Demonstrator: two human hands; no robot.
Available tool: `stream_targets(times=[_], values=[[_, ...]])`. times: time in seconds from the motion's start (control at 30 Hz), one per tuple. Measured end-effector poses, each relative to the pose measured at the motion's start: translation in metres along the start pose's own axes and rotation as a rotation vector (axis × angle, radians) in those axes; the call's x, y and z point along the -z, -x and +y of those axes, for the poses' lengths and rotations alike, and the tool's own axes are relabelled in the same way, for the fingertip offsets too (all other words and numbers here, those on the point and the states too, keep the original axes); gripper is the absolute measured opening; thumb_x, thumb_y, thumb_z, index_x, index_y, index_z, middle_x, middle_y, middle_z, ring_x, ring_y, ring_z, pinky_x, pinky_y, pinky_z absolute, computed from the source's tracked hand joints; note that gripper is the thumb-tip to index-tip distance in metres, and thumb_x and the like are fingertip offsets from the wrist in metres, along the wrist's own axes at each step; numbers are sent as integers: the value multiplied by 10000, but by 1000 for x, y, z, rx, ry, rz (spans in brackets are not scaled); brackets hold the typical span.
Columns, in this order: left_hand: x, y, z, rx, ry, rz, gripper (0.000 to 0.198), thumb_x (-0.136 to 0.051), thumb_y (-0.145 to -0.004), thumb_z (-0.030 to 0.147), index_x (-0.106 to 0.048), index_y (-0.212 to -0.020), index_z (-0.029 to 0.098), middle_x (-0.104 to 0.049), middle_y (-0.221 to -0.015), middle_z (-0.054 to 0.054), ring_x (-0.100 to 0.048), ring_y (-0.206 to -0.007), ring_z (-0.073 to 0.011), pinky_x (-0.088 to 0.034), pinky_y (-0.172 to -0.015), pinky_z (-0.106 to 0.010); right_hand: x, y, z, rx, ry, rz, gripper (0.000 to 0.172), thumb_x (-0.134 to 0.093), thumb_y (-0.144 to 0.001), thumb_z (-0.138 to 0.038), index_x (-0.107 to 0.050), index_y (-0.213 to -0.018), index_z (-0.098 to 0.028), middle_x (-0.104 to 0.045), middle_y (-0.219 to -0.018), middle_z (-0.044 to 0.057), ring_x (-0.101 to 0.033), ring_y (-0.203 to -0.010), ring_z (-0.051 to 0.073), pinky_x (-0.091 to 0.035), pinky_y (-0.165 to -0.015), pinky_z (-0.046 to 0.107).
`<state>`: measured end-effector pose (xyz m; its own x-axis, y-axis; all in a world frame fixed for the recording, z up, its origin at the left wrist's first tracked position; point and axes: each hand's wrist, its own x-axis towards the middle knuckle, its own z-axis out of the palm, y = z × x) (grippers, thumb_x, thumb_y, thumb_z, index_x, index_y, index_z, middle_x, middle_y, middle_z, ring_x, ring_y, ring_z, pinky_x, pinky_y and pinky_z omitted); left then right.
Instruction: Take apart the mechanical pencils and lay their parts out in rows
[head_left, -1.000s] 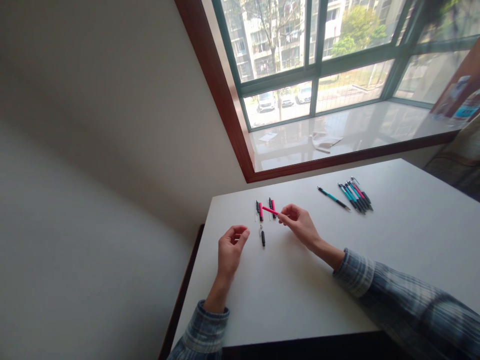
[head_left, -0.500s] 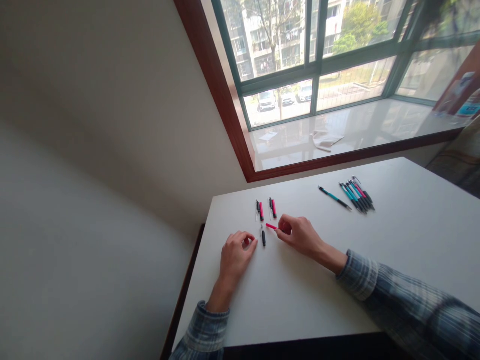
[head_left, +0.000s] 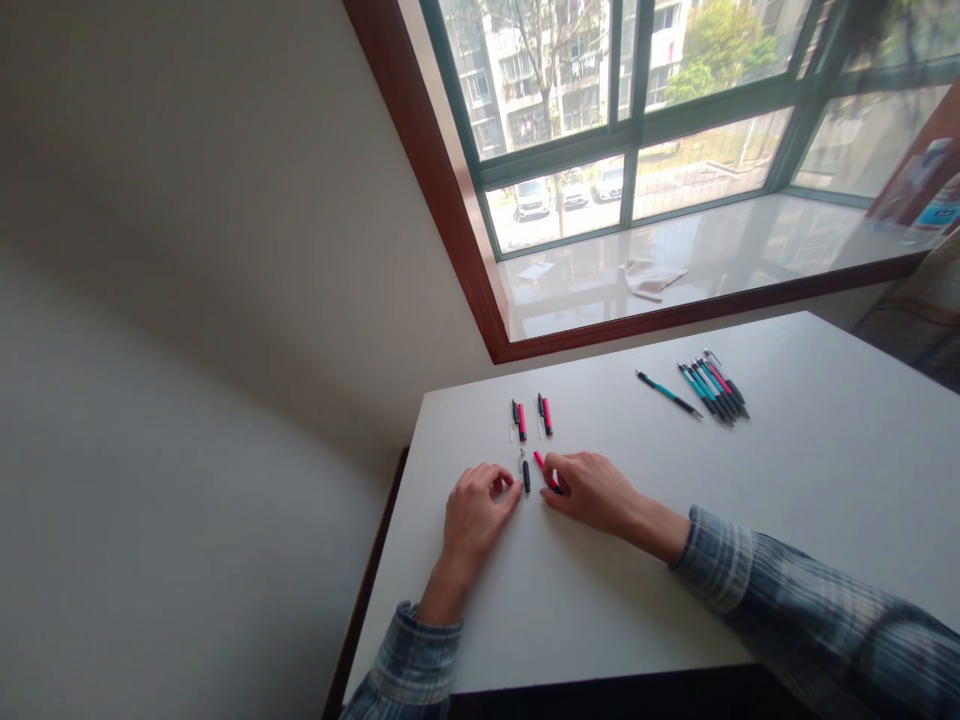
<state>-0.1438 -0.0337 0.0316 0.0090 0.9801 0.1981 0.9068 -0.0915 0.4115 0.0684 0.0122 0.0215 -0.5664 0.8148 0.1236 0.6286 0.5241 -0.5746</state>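
Observation:
My right hand (head_left: 589,490) lies low on the white table (head_left: 675,560), fingers pinched on a pink pen part (head_left: 541,466) that rests against the tabletop. A short black pen piece (head_left: 526,474) lies just to its left. My left hand (head_left: 480,508) is curled with fingertips together beside that black piece; what it holds, if anything, is too small to make out. Two pink-and-black pen halves (head_left: 520,420) (head_left: 545,414) lie side by side a little farther from me.
A group of several blue, black and pink pens (head_left: 714,388) lies at the far right of the table, one blue pen (head_left: 667,394) apart to its left. The window sill (head_left: 675,270) holds folded paper. The table's left edge runs close to my left hand.
My right hand has come down and toward me, bringing the pink part from above the two pen halves to the tabletop beside the black piece. My left hand has slid closer to it.

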Motion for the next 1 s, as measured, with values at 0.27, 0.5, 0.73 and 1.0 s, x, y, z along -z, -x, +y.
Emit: stream_targets(times=[0.27,0.5,0.73,1.0], values=[[5,4,-6,-36,108,-30,161,-648,-906,384,-712,-874,239,-677,-800,-24,-610,-767,-209,-468,-726,-327,10,-1,12,211,-132,-23,176,-706,-853,-221,-733,-1027,-221,-731,-949,58,-666,-919,224,-482,-846,317],[6,3,-7,-117,190,-66,326,-777,-821,321,-679,-1127,262,-663,-955,-25,-617,-911,-228,-493,-831,-344,7,0,16,288,-163,-79,266,-715,-824,-174,-742,-1083,-228,-720,-1021,60,-675,-959,223,-505,-877,310],[3,3,-4,-147,184,-88,241,-737,-867,275,-701,-1106,272,-675,-1028,-35,-619,-986,-236,-497,-877,-350,1,-1,17,277,-160,-74,248,-729,-843,-182,-746,-1083,-238,-719,-1018,52,-679,-958,217,-506,-876,305],[-1,-1,-5,-155,176,-56,175,-725,-896,302,-707,-1065,263,-684,-1035,-36,-629,-1005,-240,-494,-885,-355,2,-1,13,264,-179,-75,217,-751,-846,-177,-758,-1055,-236,-725,-989,49,-677,-941,214,-498,-852,299]])
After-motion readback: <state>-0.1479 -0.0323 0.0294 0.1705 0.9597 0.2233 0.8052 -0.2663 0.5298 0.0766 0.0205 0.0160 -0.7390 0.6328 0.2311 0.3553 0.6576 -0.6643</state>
